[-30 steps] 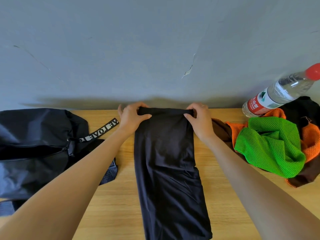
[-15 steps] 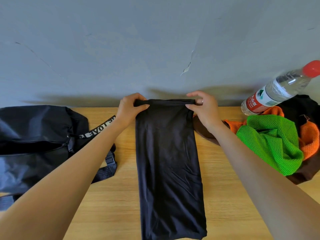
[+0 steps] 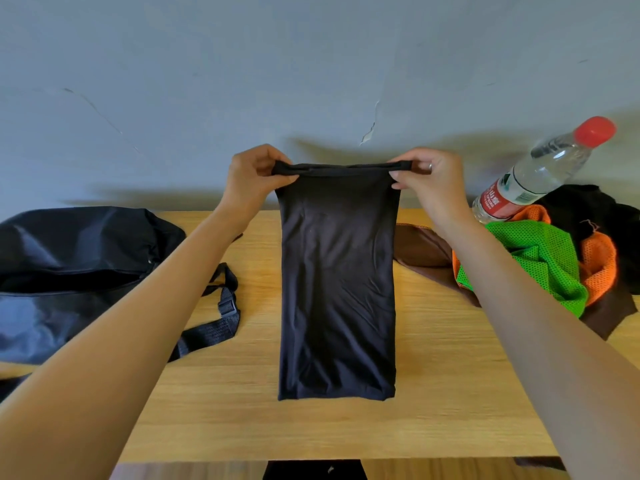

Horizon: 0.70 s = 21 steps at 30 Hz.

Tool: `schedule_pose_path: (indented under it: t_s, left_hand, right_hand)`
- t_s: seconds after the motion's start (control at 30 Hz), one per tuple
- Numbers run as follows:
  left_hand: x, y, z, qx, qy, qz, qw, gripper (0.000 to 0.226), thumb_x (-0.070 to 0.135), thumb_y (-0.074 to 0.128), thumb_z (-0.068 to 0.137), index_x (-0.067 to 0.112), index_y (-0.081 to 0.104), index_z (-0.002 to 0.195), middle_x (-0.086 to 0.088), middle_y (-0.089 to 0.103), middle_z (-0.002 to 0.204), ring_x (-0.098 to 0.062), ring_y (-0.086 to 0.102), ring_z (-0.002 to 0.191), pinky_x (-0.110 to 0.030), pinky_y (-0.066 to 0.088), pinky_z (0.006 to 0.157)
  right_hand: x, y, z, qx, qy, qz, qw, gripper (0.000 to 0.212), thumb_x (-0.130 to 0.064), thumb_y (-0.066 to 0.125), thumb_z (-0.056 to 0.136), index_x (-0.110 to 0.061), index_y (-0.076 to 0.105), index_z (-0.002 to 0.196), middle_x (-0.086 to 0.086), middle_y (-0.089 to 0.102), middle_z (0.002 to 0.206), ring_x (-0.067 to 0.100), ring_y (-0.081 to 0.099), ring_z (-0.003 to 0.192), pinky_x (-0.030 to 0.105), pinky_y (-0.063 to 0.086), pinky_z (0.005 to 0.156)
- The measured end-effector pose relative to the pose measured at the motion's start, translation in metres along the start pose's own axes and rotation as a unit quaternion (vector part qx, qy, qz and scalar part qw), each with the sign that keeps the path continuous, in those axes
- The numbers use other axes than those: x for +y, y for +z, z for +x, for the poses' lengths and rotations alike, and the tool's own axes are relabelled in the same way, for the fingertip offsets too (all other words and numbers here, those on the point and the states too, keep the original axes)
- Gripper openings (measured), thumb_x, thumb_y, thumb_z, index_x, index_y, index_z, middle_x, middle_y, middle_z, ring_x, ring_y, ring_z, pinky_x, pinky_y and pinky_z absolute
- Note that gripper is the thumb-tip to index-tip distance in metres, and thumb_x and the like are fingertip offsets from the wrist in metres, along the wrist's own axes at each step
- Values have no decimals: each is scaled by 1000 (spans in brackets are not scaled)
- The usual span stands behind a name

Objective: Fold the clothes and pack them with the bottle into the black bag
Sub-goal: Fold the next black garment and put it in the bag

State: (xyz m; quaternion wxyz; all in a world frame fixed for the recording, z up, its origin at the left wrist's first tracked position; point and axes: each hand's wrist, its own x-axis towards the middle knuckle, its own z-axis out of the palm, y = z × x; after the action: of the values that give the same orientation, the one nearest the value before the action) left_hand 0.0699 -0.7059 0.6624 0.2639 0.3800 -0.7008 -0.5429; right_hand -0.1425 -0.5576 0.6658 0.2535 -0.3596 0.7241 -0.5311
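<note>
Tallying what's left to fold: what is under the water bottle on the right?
The water bottle leans on a pile of clothes: an orange mesh piece, a green mesh one, black fabric. What lies deeper in the pile is covered.

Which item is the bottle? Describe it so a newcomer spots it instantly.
Start at the wooden table and go to its far right corner, where a heap of clothes lies against the grey wall. The bottle leans on top of that heap, tilted up to the right. It is the only clear, hard item there, with a red cap and a red and white label, unlike the soft green, orange, brown and black fabrics beneath.
</note>
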Motion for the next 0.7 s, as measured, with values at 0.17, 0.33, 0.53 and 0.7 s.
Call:
schedule_pose_path:
  t_s: [0.17, 0.33, 0.53, 0.7]
  left_hand:
    - [7, -7, -40, -56, -5, 0, 998, 20, -5, 67, 79, 14, 62, 82, -4, 66, 83, -3, 65, 76, -16, 52, 73]
    - [-5, -10, -98, -112, -41, 39, 992, 22, -5, 69, 77, 16, 66, 80, 5, 69, 84, 2, 66, 79, -9, 48, 74]
    - [-28, -15, -162, -178, -48, 66, 981, 19, 2, 73, 75, 18, 71, 84, 12, 72, 95, -2, 66, 95, -15, 45, 92]
    - [-47, -13, -199, -214, -42, 82, 973, 23, -2, 74, 73, 18, 73, 85, 18, 69, 101, 5, 61, 102, -3, 39, 88]
  right_hand:
    - [-9, -13, -44, -46, 11, 15, 999, 22, 3, 67, 80, -19, 71, 82, -15, 69, 69, -3, 61, 70, 11, 45, 68]
    - [0, -24, -105, -113, 40, 11, 993, 18, 2, 68, 79, -9, 73, 93, 1, 73, 96, 9, 67, 93, 18, 49, 85]
    - [14, -26, -171, -143, 35, 11, 989, 20, 10, 69, 75, -7, 73, 85, 6, 72, 99, 12, 64, 106, 22, 48, 92]
    - [29, -24, -217, -168, 65, -16, 984, 24, 13, 67, 76, -9, 74, 85, 0, 71, 102, 5, 61, 110, 18, 45, 95]
